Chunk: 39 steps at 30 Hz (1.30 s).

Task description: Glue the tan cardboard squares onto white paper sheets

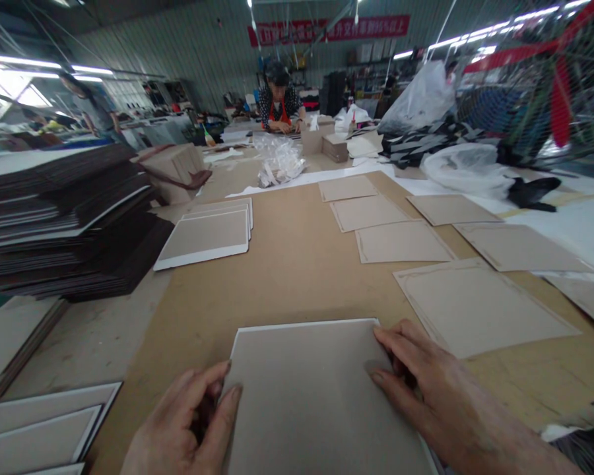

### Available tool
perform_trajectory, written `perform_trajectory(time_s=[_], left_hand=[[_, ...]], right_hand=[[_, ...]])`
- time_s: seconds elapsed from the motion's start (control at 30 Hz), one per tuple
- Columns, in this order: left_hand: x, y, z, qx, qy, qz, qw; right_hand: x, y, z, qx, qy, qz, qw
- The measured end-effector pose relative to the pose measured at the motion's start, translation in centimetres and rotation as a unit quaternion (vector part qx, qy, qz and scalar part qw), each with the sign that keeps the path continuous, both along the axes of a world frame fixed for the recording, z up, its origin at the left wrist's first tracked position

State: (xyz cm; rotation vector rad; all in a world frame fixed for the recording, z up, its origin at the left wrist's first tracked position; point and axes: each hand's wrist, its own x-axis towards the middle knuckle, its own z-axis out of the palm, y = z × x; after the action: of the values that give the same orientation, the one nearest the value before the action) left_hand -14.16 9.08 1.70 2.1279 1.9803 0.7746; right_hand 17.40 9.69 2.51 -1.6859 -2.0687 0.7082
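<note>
A grey-beige cardboard panel (301, 396) with thin white edging lies in front of me, its near end cut off by the bottom of the view. My left hand (183, 422) grips its left edge, with the thumb on the face and the index finger along the side. At the upper right corner, my right hand (426, 382) holds the opposite edge between curled fingers and thumb. Beneath is a brown board (277, 284) covering the work table.
Several bare cardboard sheets (480, 307) spread across the right. White-edged panels (208, 231) overlap at back left, and others (44, 422) lie at lower left. A tall stack of dark sheets (59, 224) stands left. Crumpled plastic (280, 161) and a seated person (277, 99) are farther off.
</note>
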Motion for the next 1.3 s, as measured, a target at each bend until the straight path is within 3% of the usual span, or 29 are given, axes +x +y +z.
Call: perform_trajectory(time_s=[0.37,0.5,0.6,0.7,0.77,0.9,1.0,1.1,1.3], left_hand=[[0.8,0.3,1.0,-0.077,-0.003,0.013,0.997],[1.3,0.3,1.2,0.003,0.074,0.035,0.997],[2.6,0.2,1.7,0.036,0.204,-0.073,0.976],[4.5,-0.1,2.7,-0.004,0.296,-0.235,0.926],[5.5,-0.7,3.3,-0.028,0.325,-0.277,0.904],[6.3,-2.6,3.3,-0.011,0.327,-0.274,0.904],[6.1,-3.6,2.4,0.000,0.317,-0.268,0.910],[6.3,-3.9,1.8,-0.009,0.308,-0.249,0.918],[6.6,-4.1,2.1,-0.055,0.282,-0.234,0.929]], right_hand=[[-0.1,0.3,0.1,0.028,-0.082,0.039,0.995],[-0.6,0.4,0.5,0.063,-0.103,0.060,0.991],[-1.7,0.1,0.9,0.110,-0.135,0.129,0.976],[-2.8,-0.3,1.3,0.146,-0.197,0.194,0.950],[-2.9,-0.5,1.3,0.155,-0.216,0.203,0.942],[-1.2,-0.5,0.8,0.147,-0.195,0.159,0.957],[0.9,0.3,0.6,0.104,-0.112,0.084,0.985],[2.3,1.7,0.7,0.084,-0.042,0.016,0.995],[2.6,4.2,-0.6,0.037,0.069,0.024,0.997]])
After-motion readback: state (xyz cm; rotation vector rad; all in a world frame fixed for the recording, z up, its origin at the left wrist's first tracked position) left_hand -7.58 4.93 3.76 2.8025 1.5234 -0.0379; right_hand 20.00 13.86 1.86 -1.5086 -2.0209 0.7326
